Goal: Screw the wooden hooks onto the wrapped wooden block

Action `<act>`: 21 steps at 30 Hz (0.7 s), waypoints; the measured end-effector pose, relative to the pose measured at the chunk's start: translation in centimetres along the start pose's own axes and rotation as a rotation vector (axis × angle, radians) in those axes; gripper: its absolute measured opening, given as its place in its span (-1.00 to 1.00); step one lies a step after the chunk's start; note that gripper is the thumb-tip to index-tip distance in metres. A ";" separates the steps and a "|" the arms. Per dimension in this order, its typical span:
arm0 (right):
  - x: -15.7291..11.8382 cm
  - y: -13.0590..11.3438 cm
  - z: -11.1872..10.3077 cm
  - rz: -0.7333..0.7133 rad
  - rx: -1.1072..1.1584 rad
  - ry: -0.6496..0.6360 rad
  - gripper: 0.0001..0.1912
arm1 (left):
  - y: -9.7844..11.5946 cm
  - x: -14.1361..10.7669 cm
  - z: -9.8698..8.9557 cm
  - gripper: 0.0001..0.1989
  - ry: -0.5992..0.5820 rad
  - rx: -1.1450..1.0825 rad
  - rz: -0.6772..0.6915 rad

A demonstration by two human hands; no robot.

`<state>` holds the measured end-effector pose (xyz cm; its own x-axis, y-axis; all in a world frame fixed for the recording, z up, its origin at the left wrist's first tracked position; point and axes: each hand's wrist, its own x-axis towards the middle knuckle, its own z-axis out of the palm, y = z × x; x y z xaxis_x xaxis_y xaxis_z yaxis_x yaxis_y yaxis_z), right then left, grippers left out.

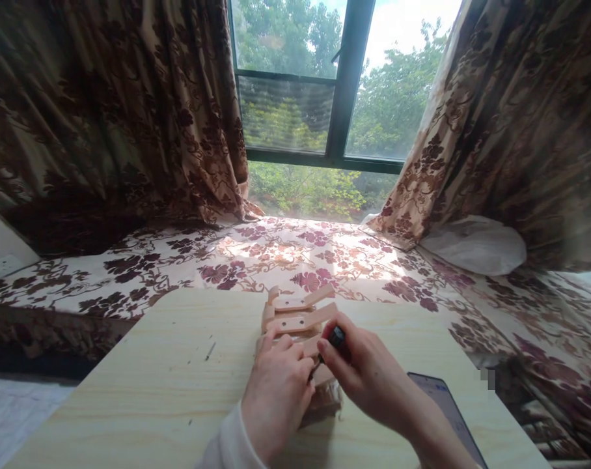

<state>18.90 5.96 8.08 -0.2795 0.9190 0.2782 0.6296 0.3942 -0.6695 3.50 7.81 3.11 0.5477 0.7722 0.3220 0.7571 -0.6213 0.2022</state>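
Observation:
A row of pale tan strips (295, 322), several with pairs of dark dots, lies along a block-like piece near the table's middle; their right ends slant upward. My left hand (278, 381) rests over the near strips with its fingers curled, gripping them and covering part of the row. In my right hand (361, 368) is a small tool (336, 336) with a dark handle and thin shaft, closed between thumb and fingers. Its tip points down and left beside my left fingers, where I cannot make out the contact. A brown, wrapped-looking end (325, 404) of the block shows below my hands.
The light wood-grain table (129, 391) carries a phone (446, 410) at the right, partly behind my right forearm, and a thin dark sliver (210, 351) with small crumbs at the left. Beyond it are a floral-covered ledge (276, 254), a whitish bag (476, 244), curtains (192, 117) and a window.

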 end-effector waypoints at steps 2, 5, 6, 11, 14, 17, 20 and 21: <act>0.5 -0.4 -0.5 0.021 -0.045 -0.039 -0.92 | -0.2 0.0 0.1 -0.91 0.032 0.000 0.018; 1.3 -1.0 -1.2 0.028 -0.116 -0.126 -0.93 | -0.3 0.0 0.2 -0.83 0.062 0.009 0.042; 1.6 -1.1 -1.4 0.019 -0.149 -0.148 -0.93 | -0.3 0.0 0.1 -0.83 0.065 0.018 0.051; 2.4 -1.5 -2.2 -0.082 -0.312 -0.204 -0.97 | -0.1 0.1 -0.3 -0.81 0.059 0.014 0.028; 2.5 -2.0 -2.6 -0.148 -0.358 -0.239 -0.87 | -0.5 0.0 0.3 -0.78 0.047 -0.006 0.016; 2.6 -2.4 -2.3 -0.220 -0.407 -0.261 -0.87 | -1.7 0.1 2.2 -0.78 0.143 0.030 0.071; 3.3 -1.4 -0.6 -0.247 -0.481 -0.345 -0.91 | -3.4 0.5 4.4 -0.74 0.283 0.104 0.146; 3.6 -0.8 0.2 -0.209 -0.523 -0.347 -0.89 | -3.9 0.6 4.8 -0.69 0.319 0.132 0.157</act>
<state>17.25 9.00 9.49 -0.5966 0.7995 0.0692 0.7812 0.5984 -0.1778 2.59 11.33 -1.96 0.5377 0.5760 0.6157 0.7237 -0.6900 0.0136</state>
